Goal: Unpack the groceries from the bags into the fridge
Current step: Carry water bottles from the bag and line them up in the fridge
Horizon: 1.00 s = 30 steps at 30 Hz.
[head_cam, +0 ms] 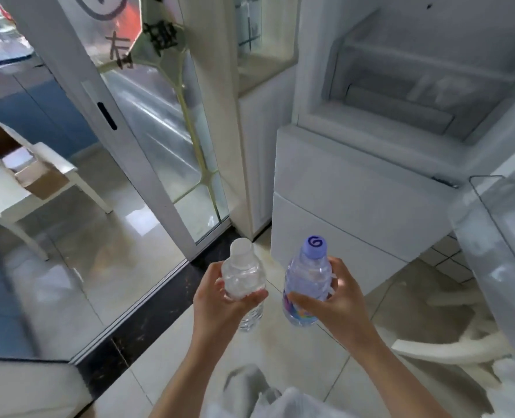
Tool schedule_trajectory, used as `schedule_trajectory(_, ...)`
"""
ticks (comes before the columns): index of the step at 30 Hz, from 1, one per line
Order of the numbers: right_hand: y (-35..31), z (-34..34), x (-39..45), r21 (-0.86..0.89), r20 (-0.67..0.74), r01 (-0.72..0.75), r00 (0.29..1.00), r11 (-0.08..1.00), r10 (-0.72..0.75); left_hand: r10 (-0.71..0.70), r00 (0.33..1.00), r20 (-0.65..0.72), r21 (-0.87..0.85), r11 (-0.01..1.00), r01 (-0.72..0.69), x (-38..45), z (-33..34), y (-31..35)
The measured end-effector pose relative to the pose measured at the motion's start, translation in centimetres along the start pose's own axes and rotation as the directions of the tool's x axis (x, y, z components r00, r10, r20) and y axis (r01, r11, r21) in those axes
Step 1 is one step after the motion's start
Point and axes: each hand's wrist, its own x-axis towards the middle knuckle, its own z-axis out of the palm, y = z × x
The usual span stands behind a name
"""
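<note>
Head view: left hand (220,300) at 6 o'clock, just left of centre, fingers curled round a clear plastic water bottle with a white cap (244,282), thumb across the front of its body. Bottle roughly upright, cap tilted away from the camera. Right hand (337,300) just beside it at 5 o'clock, fingers and thumb wrapped round a clear plastic bottle with a lilac cap and a colourful label (307,285), also upright. The two bottles are near each other, not touching, both held above the pale tiled floor (280,357).

White fridge (355,188) at 1–3 o'clock, upper compartment open, white shelves visible inside; lower drawers closed. Clear plastic door bin (491,236) at 3 o'clock on the open fridge door. Glass sliding door with a white frame (147,131) at 10–12 o'clock. White chair (24,188) at 9 o'clock, with a brown cardboard box (39,176) on it.
</note>
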Motion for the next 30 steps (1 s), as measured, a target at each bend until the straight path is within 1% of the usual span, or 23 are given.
schedule_trajectory(3, -0.7, -0.5, 3.7, 0.033, -0.048, -0.012, 0.999, 0.999, 0.013, 0.008, 0.998, 0.065, -0.028, 1.000, -0.006, 4.6, 1.4, 1.3)
schedule_trajectory(5, -1.2, -0.8, 6.2, 0.046, -0.083, -0.045, 0.995, 0.998, 0.049, 0.029, 0.993, 0.117, -0.036, 0.999, -0.025, 7.8, 2.4, 2.4)
schedule_trajectory(7, -1.4, -1.3, 8.7, 0.083, -0.115, -0.045, 0.992, 0.996, 0.054, 0.059, 0.983, 0.176, -0.041, 0.998, -0.052, 11.0, 3.7, 3.8)
schedule_trajectory(9, -2.2, -1.8, 11.4, 0.049, -0.188, -0.030, 0.981, 0.998, 0.039, 0.094, 0.967, 0.238, -0.047, 0.995, -0.085, 14.4, 5.0, 5.3)
schedule_trajectory(11, -3.5, -2.3, 14.4, 0.010, -0.265, 0.002, 0.964, 1.000, 0.000, 0.141, 0.940, 0.311, -0.050, 0.990, -0.133, 18.2, 6.2, 7.1)
schedule_trajectory(13, -4.9, -3.1, 17.5, -0.041, -0.330, 0.019, 0.943, 0.999, -0.031, 0.196, 0.899, 0.390, -0.059, 0.980, -0.188, 21.9, 7.5, 9.4)
schedule_trajectory(15, -6.0, -4.2, 20.2, -0.036, -0.392, 0.034, 0.919, 0.999, -0.046, 0.259, 0.854, 0.452, -0.082, 0.965, -0.249, 25.3, 9.0, 11.9)
schedule_trajectory(17, -7.2, -5.4, 22.6, 0.011, -0.458, 0.056, 0.888, 0.998, -0.045, 0.313, 0.813, 0.491, -0.126, 0.949, -0.289, 28.4, 10.6, 14.5)
schedule_trajectory(20, -9.3, -7.3, 25.7, 0.033, -0.549, 0.093, 0.834, 0.995, -0.060, 0.388, 0.746, 0.540, -0.211, 0.921, -0.326, 32.2, 13.1, 18.5)
schedule_trajectory(23, -11.4, -9.4, 28.2, 0.061, -0.626, 0.165, 0.774, 0.984, -0.091, 0.470, 0.694, 0.545, -0.293, 0.882, -0.368, 34.8, 15.6, 22.2)
schedule_trajectory(27, -14.0, -12.4, 31.1, -0.041, -0.720, 0.244, 0.665, 0.969, -0.198, 0.567, 0.623, 0.539, -0.390, 0.824, -0.412, 37.5, 19.2, 27.1)
schedule_trajectory(30, -15.4, -15.2, 33.6, -0.088, -0.759, 0.299, 0.598, 0.950, -0.258, 0.615, 0.602, 0.510, -0.452, 0.787, -0.421, 38.9, 22.2, 30.7)
